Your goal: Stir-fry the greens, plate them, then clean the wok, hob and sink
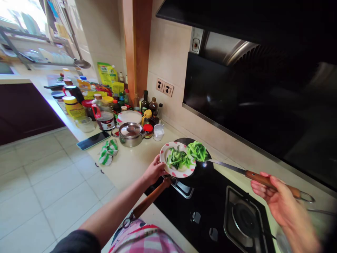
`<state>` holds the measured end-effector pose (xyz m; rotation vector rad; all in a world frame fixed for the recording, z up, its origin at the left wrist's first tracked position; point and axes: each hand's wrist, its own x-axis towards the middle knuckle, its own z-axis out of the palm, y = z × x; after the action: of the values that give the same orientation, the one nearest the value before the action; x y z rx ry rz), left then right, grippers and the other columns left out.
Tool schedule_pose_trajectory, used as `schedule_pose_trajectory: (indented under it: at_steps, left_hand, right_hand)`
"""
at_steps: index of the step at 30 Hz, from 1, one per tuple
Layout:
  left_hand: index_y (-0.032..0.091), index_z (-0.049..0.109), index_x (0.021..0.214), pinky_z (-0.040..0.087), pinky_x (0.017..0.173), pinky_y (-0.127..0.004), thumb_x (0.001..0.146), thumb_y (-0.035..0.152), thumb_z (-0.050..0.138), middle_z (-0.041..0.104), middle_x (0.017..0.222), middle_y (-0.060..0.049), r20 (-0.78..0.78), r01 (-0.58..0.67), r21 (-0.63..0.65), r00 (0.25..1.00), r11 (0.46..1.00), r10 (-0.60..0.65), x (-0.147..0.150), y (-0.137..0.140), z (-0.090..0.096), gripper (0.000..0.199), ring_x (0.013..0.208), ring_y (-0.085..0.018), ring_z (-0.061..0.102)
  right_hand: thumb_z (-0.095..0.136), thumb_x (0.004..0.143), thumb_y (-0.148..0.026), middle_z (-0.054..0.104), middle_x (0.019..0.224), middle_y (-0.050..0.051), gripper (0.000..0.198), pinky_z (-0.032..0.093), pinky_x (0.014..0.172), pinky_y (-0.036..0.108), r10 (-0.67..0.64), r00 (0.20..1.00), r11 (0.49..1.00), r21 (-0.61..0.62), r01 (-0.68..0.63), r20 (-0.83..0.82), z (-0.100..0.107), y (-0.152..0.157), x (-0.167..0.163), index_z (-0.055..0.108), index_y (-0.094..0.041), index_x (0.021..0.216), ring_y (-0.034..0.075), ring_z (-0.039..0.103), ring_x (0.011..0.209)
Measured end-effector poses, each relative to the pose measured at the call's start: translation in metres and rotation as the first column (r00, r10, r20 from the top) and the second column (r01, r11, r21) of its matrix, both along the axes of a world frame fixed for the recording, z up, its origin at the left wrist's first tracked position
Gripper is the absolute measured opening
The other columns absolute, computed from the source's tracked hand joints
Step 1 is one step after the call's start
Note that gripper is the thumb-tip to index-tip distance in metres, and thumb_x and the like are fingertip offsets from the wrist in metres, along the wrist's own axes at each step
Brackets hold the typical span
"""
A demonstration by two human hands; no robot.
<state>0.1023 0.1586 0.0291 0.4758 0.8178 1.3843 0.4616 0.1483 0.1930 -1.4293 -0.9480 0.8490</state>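
My left hand grips the rim of the plate of greens over the black wok on the stove, while my right hand holds the wooden-handled spatula, its blade loaded with more greens beside the plate.

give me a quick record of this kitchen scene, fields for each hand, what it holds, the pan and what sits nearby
left hand: left hand grips the rim of a white round plate with red dots, tilted over the pan
plate contents: cut green vegetables
right hand: right hand holds a wooden-handled metal spatula carrying more greens
pan: black wok with wooden handle on the black gas hob
nearby: lidded steel pot, green-and-white cloth, smartphone, crowded bottles and jars
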Motion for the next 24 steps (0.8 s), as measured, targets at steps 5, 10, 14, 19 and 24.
schedule_pose_trajectory:
  at_steps: [5, 10, 14, 19, 24]
  left_hand:
    - [0.02, 0.039, 0.127, 0.059, 0.059, -0.034, 0.066, 0.01, 0.065, 0.066, 0.093, -0.005, 0.009, 0.049, -0.009, 0.999, 0.999, -0.049, 0.014, 0.005, 0.004, 0.067, 0.067, -0.019, 0.067]
    - [0.02, 0.036, 0.13, 0.059, 0.059, -0.035, 0.067, 0.009, 0.063, 0.065, 0.092, -0.004, -0.011, 0.06, -0.022, 0.998, 0.998, -0.06, 0.012, 0.004, 0.007, 0.07, 0.064, -0.017, 0.066]
    - [0.021, 0.037, 0.13, 0.059, 0.059, -0.035, 0.067, 0.011, 0.065, 0.064, 0.095, -0.004, -0.002, 0.06, 0.001, 0.998, 0.998, -0.06, 0.01, 0.004, 0.004, 0.069, 0.067, -0.018, 0.066]
    - [0.022, 0.042, 0.125, 0.059, 0.058, -0.032, 0.068, 0.013, 0.068, 0.064, 0.095, -0.004, 0.039, 0.047, 0.033, 0.998, 0.998, -0.048, 0.008, 0.004, -0.002, 0.064, 0.067, -0.017, 0.066]
    - [0.021, 0.046, 0.122, 0.058, 0.056, -0.029, 0.068, 0.013, 0.068, 0.066, 0.095, -0.005, 0.049, 0.04, 0.062, 0.998, 0.997, -0.043, 0.003, 0.001, -0.005, 0.059, 0.066, -0.017, 0.067]
  right_hand:
    - [0.077, 0.056, -0.045, 0.071, 0.066, 0.01, 0.041, 0.059, 0.05, 0.029, 0.133, 0.991, 0.987, -0.095, -0.133, -0.011, 0.014, 0.003, -0.031, 0.064, -0.016, 0.084, 0.023, 0.068, 0.055]
    - [0.075, 0.062, -0.056, 0.072, 0.073, 0.012, 0.054, 0.061, 0.056, 0.033, 0.318, 0.926, 0.948, -0.084, -0.307, 0.202, 0.033, 0.009, -0.046, 0.064, -0.014, 0.093, 0.024, 0.069, 0.06]
    - [0.071, 0.066, -0.058, 0.072, 0.076, 0.012, 0.054, 0.062, 0.06, 0.034, 0.369, 0.849, 0.928, -0.09, -0.362, 0.378, 0.058, 0.014, -0.059, 0.065, -0.013, 0.096, 0.024, 0.07, 0.061]
    - [0.064, 0.075, -0.055, 0.073, 0.078, 0.009, 0.044, 0.061, 0.059, 0.025, 0.304, 0.701, 0.93, -0.04, -0.366, 0.646, 0.085, 0.009, -0.071, 0.068, -0.016, 0.094, 0.019, 0.07, 0.062]
    - [0.062, 0.077, -0.047, 0.073, 0.073, 0.005, 0.03, 0.06, 0.063, 0.024, 0.145, 0.559, 0.889, 0.14, -0.435, 0.817, 0.075, -0.014, -0.071, 0.071, -0.023, 0.093, 0.019, 0.071, 0.064]
